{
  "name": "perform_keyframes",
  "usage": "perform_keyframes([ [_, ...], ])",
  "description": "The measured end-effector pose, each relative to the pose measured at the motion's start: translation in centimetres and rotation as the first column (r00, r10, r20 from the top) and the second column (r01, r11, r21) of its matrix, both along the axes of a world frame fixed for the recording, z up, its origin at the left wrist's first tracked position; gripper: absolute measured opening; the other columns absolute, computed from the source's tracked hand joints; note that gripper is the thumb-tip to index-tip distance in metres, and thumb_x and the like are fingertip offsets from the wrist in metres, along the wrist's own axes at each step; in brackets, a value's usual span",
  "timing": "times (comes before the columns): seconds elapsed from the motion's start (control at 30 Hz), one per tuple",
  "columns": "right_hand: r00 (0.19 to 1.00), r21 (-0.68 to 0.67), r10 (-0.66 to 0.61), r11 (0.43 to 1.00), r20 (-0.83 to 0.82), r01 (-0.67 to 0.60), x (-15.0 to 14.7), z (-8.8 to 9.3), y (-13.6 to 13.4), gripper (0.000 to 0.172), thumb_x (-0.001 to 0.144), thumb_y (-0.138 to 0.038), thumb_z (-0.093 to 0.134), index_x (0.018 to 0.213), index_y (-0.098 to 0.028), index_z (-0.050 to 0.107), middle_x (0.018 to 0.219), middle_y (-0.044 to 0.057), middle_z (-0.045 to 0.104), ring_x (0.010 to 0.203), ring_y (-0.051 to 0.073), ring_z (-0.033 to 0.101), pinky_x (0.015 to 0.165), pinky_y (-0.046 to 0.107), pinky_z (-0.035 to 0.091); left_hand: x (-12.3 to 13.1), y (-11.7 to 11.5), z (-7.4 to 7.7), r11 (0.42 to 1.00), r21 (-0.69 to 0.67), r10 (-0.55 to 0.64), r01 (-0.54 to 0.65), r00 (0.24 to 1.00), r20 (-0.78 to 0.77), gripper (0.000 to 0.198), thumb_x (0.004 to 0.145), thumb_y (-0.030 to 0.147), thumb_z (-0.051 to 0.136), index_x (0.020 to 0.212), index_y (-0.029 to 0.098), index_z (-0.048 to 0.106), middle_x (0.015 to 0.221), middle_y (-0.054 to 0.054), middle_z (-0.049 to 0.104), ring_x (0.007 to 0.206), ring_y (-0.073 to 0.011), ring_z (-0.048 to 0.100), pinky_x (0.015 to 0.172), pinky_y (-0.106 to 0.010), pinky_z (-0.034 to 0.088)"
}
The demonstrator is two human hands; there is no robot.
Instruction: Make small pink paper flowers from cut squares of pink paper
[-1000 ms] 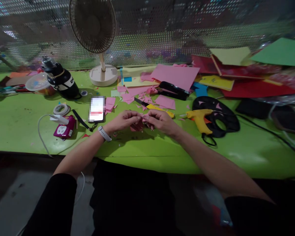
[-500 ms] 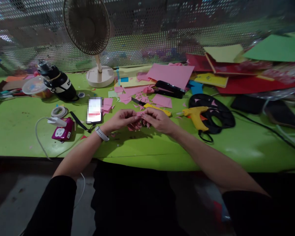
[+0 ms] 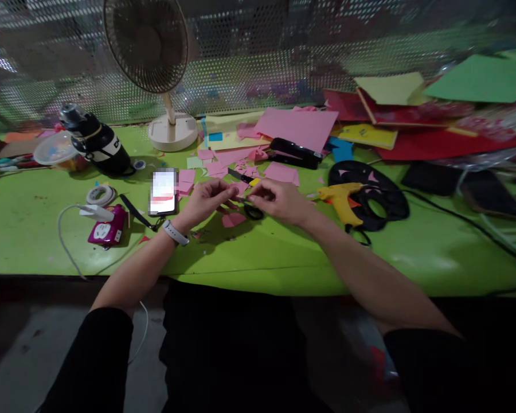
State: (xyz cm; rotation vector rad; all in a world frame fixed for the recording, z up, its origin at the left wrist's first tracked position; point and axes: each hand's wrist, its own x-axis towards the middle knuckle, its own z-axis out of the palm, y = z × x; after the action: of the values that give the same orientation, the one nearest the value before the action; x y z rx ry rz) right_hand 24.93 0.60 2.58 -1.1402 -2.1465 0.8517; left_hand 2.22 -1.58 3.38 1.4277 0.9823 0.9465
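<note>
Back from green table edge (image 3: 258, 281) | hands (image 3: 212, 198) (image 3: 281, 201) narrow, contents cannot be told | pink scraps (image 3: 217, 168) beyond

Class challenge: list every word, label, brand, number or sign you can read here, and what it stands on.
No text reads with certainty.
Black bottle: dark lettering on its white band, blurred and partly turned away; no sure word.
Phone screen: pixelated, unreadable.
Yellow sheet: possible faint marks, too small to read.
</note>
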Motion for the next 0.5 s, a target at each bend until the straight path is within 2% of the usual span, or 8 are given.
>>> perform_keyframes([
  [0.07, 0.981, 0.07, -0.085, 0.995, 0.177, 0.074, 0.2, -0.3, 0.5, 0.027, 0.072, -0.04, 0.08, 0.076, -0.024, 0.059, 0.078, 0.005, 0.062, 0.065, 0.019, 0.054, 0.055, 0.032, 0.038, -0.3, 0.4, -0.2, 0.998, -0.008, 0.056, -0.056, 0.998, 0.023, 0.034, 0.09, 0.046, 0.071, 0.097, 0.014, 0.062, 0.096, -0.009, 0.076, 0.077, -0.0114, 0.074, 0.065, -0.021, 0.059],
  [0.13, 0.948, 0.088, -0.13, 0.99, 0.292, 0.108, 0.2, -0.8, 0.8, 0.031, 0.064, -0.036, 0.084, 0.075, -0.024, 0.057, 0.083, 0.007, 0.061, 0.07, 0.021, 0.053, 0.056, 0.033, 0.035, -0.5, 0.6, -0.3, 0.997, -0.022, 0.082, -0.08, 0.995, 0.052, 0.032, 0.09, 0.044, 0.071, 0.098, 0.014, 0.063, 0.097, -0.009, 0.076, 0.077, -0.0112, 0.074, 0.065, -0.021, 0.058],
  [0.27, 0.941, 0.114, -0.158, 0.985, 0.299, 0.129, 0.2, -1.5, 0.9, 0.031, 0.066, -0.037, 0.081, 0.081, -0.025, 0.057, 0.089, 0.008, 0.06, 0.069, 0.021, 0.051, 0.055, 0.034, 0.033, -0.5, 0.5, -0.3, 0.994, -0.045, 0.104, -0.1, 0.991, 0.081, 0.028, 0.091, 0.041, 0.07, 0.098, 0.014, 0.065, 0.1, -0.009, 0.076, 0.08, -0.0116, 0.074, 0.068, -0.022, 0.058],
  [0.37, 0.94, 0.114, -0.149, 0.986, 0.307, 0.119, 0.4, -1.7, 1.1, 0.03, 0.065, -0.034, 0.081, 0.074, -0.025, 0.054, 0.081, 0.006, 0.057, 0.063, 0.019, 0.047, 0.052, 0.033, 0.03, -0.4, 0.3, 0.0, 0.991, -0.073, 0.117, -0.111, 0.989, 0.092, 0.027, 0.092, 0.04, 0.07, 0.097, 0.014, 0.064, 0.103, -0.01, 0.076, 0.083, -0.0124, 0.074, 0.069, -0.022, 0.058],
  [0.5, 0.907, 0.091, -0.117, 0.992, 0.405, 0.087, 1.0, -1.7, 1.4, 0.027, 0.065, -0.031, 0.079, 0.066, -0.025, 0.053, 0.065, 0.004, 0.057, 0.055, 0.017, 0.045, 0.05, 0.033, 0.027, -0.3, 0.3, 0.1, 0.986, -0.107, 0.142, -0.129, 0.982, 0.123, 0.023, 0.092, 0.035, 0.07, 0.095, 0.013, 0.064, 0.103, -0.01, 0.076, 0.083, -0.0121, 0.074, 0.07, -0.023, 0.058],
])
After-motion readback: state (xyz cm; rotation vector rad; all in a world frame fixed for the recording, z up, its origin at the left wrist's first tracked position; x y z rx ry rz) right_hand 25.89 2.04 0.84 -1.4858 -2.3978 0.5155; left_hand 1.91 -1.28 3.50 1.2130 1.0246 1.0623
